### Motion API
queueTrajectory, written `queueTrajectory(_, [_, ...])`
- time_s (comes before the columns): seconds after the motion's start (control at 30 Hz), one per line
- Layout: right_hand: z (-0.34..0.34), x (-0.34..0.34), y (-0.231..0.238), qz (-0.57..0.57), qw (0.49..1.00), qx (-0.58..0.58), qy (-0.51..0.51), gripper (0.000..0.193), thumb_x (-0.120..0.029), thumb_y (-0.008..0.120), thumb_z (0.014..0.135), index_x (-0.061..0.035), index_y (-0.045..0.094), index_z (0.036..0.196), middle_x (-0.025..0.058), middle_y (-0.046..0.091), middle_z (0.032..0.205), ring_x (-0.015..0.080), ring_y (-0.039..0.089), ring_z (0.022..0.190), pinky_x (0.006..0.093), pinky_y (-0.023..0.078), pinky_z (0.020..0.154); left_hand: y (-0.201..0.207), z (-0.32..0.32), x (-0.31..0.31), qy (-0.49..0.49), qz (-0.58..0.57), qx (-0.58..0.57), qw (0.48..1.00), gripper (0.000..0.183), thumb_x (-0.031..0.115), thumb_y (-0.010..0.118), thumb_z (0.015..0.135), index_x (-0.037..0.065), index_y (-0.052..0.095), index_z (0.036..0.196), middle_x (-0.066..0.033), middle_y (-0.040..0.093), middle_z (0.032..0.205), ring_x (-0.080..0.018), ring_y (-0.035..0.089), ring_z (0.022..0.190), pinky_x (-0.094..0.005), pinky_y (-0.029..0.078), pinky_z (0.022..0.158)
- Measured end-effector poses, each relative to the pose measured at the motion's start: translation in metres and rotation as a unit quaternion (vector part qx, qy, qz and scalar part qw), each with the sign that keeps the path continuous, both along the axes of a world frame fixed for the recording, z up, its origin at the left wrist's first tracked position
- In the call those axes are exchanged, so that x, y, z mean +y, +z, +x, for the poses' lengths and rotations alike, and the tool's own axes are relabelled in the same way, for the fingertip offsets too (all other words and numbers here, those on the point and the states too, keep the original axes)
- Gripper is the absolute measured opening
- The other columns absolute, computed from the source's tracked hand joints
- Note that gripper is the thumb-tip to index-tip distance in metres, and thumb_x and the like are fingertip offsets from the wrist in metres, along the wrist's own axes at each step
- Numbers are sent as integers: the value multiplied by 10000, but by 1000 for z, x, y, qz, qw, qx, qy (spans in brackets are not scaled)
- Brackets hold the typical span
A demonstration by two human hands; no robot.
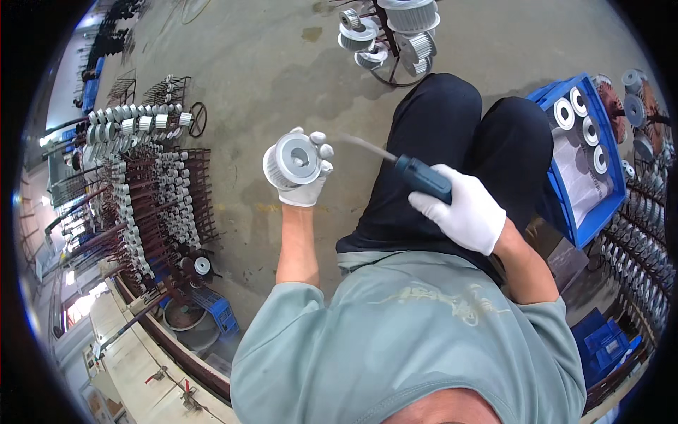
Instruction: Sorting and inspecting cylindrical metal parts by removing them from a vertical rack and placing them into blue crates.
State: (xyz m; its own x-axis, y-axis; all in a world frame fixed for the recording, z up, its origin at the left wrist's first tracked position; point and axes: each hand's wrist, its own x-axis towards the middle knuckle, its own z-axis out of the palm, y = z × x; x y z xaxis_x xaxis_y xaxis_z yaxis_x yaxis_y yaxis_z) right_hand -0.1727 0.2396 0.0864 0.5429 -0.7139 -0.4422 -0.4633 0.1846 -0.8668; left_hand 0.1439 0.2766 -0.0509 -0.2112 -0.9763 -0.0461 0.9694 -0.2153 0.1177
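Note:
My left hand, in a white glove, is closed round a silver toothed belt pulley. The pulley's flanged face and centre bore are turned up toward me. In my right hand, also gloved in white, is a screwdriver with a dark teal handle. Its thin metal shaft points left toward the pulley, apart from it, and the tip is blurred. A blue crate at my right knee holds several pulleys on a pale plastic sheet.
Racks of hanging pulleys stand at the left. More pulleys hang from a stand ahead and on racks at the far right. A round tub and a blue basket sit at lower left beside a cream cabinet.

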Motion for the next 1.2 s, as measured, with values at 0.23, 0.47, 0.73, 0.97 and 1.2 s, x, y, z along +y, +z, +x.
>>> queueTrajectory(0.23, [-3, 5, -4, -26, 996, 47, 75, 192, -180, 659, 859, -24, 604, 956, 98, 640, 735, 251, 598, 631, 330, 477, 628, 10, 0, -4, 84, 163, -257, 949, 388, 145, 590, 886, 134, 572, 1274, -185, 554, 1222, -334, 579, 1069, -401, 515, 855])
queueTrajectory(0.47, [14, 13, 0, -95, 975, 144, 141, 246, -233, 653, 864, -42, 605, 1010, 107, 667, 771, 304, 658, 704, 351, 504, 654, 15, -26, -9, 213, 209, -673, 677, 511, -41, 640, 770, 67, 584, 1267, -113, 636, 1139, -226, 607, 1006, -321, 503, 884])
queueTrajectory(0.73, [6, 19, -15, -61, 978, 102, 169, 276, -274, 646, 864, -50, 612, 1022, 122, 683, 819, 328, 662, 740, 367, 519, 689, 28, -34, -18, 241, 266, -626, 692, 494, -69, 685, 739, 27, 609, 1218, -99, 664, 1099, -181, 632, 942, -296, 520, 850])
queueTrajectory(0.97, [-27, 36, -32, -125, 975, 112, 149, 499, -412, 660, 849, 2, 587, 1118, 214, 626, 1126, 394, 626, 942, 438, 508, 800, 28, -11, -31, 181, 306, -379, 854, 354, 296, 495, 916, 69, 615, 1159, -106, 660, 1020, -206, 631, 826, -288, 491, 627])
queueTrajectory(1.2, [-29, 20, -15, -370, 904, -9, -214, 665, -337, 752, 734, -3, 509, 1255, 204, 577, 1163, 390, 592, 962, 438, 498, 830, 107, -103, -61, -60, -26, -422, 904, 412, 309, 462, 930, 2, 572, 1182, -124, 629, 981, -205, 607, 838, -306, 503, 702])
